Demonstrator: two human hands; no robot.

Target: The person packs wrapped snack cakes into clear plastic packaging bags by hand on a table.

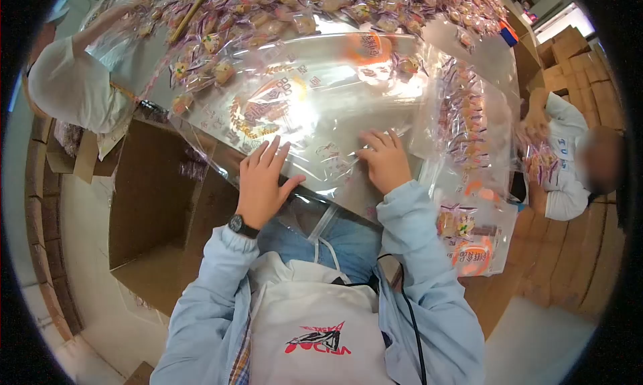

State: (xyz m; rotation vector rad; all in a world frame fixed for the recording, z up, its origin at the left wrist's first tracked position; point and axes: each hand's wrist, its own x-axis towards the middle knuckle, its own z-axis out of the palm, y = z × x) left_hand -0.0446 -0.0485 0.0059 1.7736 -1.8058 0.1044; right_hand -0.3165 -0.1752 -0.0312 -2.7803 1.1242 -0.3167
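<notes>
A large clear plastic bag (335, 77) with orange and red printing lies flat and shiny on the table in front of me. My left hand (262, 187), with a black watch at the wrist, rests on the bag's near left part, fingers spread and thumb out. On the near right part of the same bag lies my right hand (386, 162), its fingers apart and slightly bent. Neither hand visibly grips anything. The bag's near edge hangs over the table edge toward my lap.
Small wrapped snacks (274, 20) are heaped along the table's far side. A filled bag of packets (462, 117) lies at the right, with another printed bag (472, 244) nearer me. An open cardboard box (151, 204) stands at left. One person (569, 154) handles packets at right; another (80, 84) reaches in at left.
</notes>
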